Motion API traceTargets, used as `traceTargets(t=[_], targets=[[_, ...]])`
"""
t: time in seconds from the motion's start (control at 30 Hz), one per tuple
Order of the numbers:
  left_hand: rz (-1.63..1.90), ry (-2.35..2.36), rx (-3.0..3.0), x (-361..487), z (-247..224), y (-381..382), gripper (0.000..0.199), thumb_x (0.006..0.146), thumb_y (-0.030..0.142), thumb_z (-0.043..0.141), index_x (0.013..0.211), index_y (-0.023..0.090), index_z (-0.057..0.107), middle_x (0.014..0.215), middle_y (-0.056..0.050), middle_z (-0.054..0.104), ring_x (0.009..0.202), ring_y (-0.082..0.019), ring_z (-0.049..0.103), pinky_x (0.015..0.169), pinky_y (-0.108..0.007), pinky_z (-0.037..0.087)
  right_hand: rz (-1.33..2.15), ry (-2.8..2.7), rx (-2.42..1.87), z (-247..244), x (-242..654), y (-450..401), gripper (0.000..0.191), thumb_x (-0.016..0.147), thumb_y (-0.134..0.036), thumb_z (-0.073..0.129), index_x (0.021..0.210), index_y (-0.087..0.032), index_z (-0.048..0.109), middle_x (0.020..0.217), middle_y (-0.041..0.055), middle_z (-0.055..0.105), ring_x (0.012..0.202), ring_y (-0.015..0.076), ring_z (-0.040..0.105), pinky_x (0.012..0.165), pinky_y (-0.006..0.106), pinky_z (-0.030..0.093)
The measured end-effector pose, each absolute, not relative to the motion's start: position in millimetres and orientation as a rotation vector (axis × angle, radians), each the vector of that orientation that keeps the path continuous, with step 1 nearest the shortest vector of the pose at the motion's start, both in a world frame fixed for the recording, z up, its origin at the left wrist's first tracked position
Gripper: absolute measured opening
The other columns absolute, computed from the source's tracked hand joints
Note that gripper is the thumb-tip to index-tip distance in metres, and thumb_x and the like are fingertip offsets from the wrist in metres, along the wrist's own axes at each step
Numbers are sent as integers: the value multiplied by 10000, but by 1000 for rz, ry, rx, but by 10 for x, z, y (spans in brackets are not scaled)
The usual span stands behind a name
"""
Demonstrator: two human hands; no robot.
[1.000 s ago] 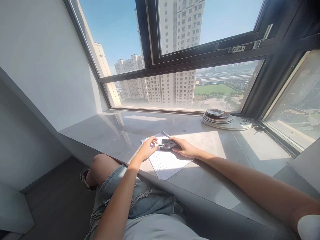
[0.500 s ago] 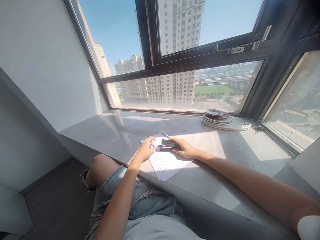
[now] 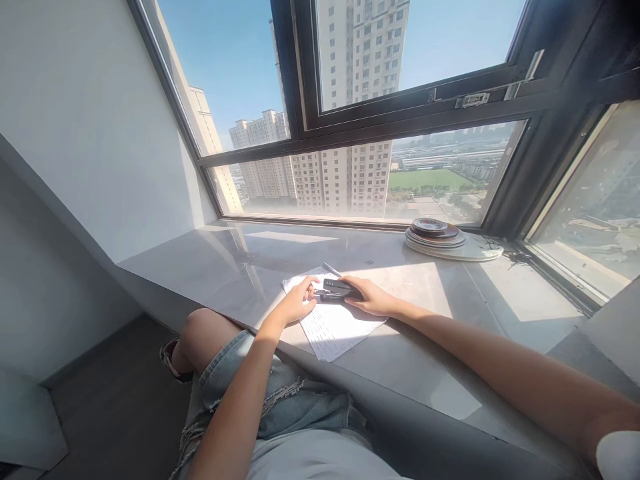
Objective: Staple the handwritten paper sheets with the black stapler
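Note:
A black stapler (image 3: 334, 297) is in my right hand (image 3: 373, 297), which wraps round its back end. Its upper arm stands raised from its lower part, with the front pointing left. My left hand (image 3: 297, 302) is at that front end, fingers curled together close against it. Whatever those fingers pinch is too small to make out. Beneath both hands lie sheets of paper (image 3: 345, 328) with rows of printed or written lines on the left part. A slim pen-like stick (image 3: 331, 269) rests at the far edge of the paper, just beyond the stapler.
The pale stone window sill (image 3: 415, 360) carries the papers, its front edge running along my lap. A stack of plates (image 3: 435, 235) stands at the back right by the window frame (image 3: 350, 137). Dark cords (image 3: 517, 257) lie in the right corner.
My left hand has shifted slightly to the right, nearer the front of the stapler. The right hand and the stapler stay in place.

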State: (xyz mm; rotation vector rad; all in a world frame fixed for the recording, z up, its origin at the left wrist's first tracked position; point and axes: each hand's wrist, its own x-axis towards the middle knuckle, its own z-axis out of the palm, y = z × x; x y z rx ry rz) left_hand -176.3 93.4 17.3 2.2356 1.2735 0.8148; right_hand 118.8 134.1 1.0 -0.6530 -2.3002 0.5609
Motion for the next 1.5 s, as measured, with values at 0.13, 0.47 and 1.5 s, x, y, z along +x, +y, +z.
traceTargets(t=[0.13,0.47,1.5], targets=[[767,1236,2281,-1742,216,882,643,867,157,603,1492,267,497,1030,-35,609,938,-213,619,888,-331,507,539,-2308,-652,4,1187,1348,551,948,-295,670,1489,-271,570,1397,112,709,1234,304,699,1070,482,565],[711,1096,2350,-1698,165,894,756,928,152,544,1637,249,300,1285,-122,655,1161,-257,643,1055,-409,502,487,-2351,-611,-40,1195,1411,523,975,-316,637,1484,-249,534,1361,133,698,1182,294,693,1025,476,569],[721,1572,2377,-1731,84,967,340,1071,345,536,1357,256,696,1554,-88,582,1446,-275,516,1262,-444,371,293,-2309,-866,85,1161,1215,160,874,-300,664,980,-246,558,950,53,703,779,209,626,696,326,490]])
